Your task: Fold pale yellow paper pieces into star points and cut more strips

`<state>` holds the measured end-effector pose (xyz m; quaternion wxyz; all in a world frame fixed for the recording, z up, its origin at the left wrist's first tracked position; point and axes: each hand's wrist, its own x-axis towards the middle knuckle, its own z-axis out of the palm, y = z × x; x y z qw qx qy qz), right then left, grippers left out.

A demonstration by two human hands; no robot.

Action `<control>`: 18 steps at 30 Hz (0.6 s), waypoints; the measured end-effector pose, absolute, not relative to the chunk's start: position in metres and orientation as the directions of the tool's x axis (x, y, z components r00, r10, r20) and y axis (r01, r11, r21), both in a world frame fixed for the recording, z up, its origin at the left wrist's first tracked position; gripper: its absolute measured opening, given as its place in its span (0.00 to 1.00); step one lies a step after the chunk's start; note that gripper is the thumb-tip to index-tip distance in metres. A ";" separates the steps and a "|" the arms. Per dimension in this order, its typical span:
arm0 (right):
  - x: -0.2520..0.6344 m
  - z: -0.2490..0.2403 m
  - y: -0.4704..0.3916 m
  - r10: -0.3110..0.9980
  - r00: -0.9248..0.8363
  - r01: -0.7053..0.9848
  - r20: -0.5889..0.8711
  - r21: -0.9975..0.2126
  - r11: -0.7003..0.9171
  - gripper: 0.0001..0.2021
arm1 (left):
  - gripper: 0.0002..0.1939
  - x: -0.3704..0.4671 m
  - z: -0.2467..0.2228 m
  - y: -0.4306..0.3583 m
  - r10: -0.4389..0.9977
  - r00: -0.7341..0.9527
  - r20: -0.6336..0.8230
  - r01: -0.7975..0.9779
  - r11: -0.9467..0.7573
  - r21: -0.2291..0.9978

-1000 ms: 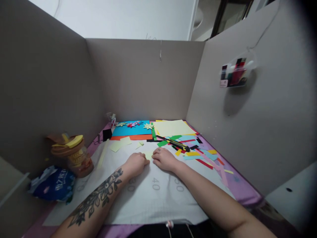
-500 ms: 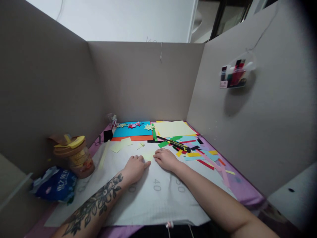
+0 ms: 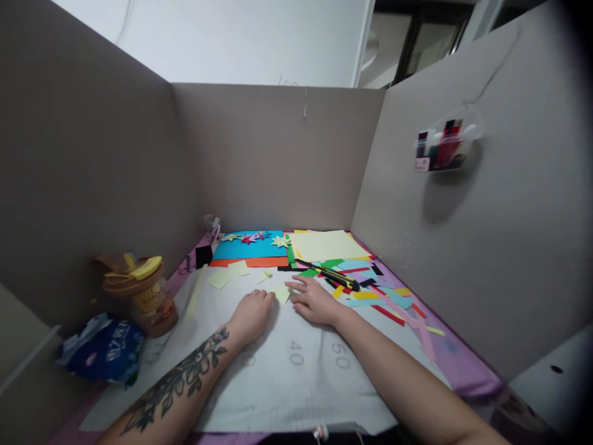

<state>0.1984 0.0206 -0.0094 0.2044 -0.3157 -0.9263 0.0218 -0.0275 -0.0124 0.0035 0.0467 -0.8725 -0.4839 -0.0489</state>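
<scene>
A small pale yellow piece of paper [image 3: 281, 295] lies on the white sheet between my hands. My left hand [image 3: 251, 314] is closed at the paper's left edge, fingers together and thumb hidden. My right hand [image 3: 315, 301] rests at its right side with the fingers apart, fingertips by the paper's edge. Beyond them lie more pale yellow paper pieces [image 3: 221, 277] and a tiny folded scrap [image 3: 265, 275]. A black and yellow utility knife [image 3: 340, 277] lies past my right hand on coloured paper strips [image 3: 386, 314].
Folded paper stars [image 3: 250, 238] lie on blue paper [image 3: 241, 250] at the back, beside a pale yellow stack [image 3: 330, 245]. At the left stand a lidded cup [image 3: 152, 303] and a blue packet [image 3: 102, 349]. Grey panels enclose three sides; a clear container [image 3: 442, 148] hangs right.
My left thumb has tucked in out of sight. My right hand's fingers have lifted and spread, uncovering more of the pale yellow paper. The whole view has shifted slightly.
</scene>
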 end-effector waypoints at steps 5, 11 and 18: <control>0.190 -0.011 0.024 0.546 -0.751 0.502 0.371 -0.217 0.837 0.14 | 0.21 -0.033 -0.006 -0.004 0.845 0.484 0.228 0.851 -0.515 0.102; 0.182 -0.010 0.019 0.607 -0.469 0.375 0.641 -0.478 0.794 0.08 | 0.13 -0.026 -0.006 -0.002 0.829 0.298 0.473 0.638 -0.541 0.548; 0.169 -0.001 0.007 0.707 -0.392 0.331 0.589 -0.627 0.706 0.20 | 0.03 -0.003 -0.003 -0.011 0.909 0.194 0.368 0.385 -0.416 0.824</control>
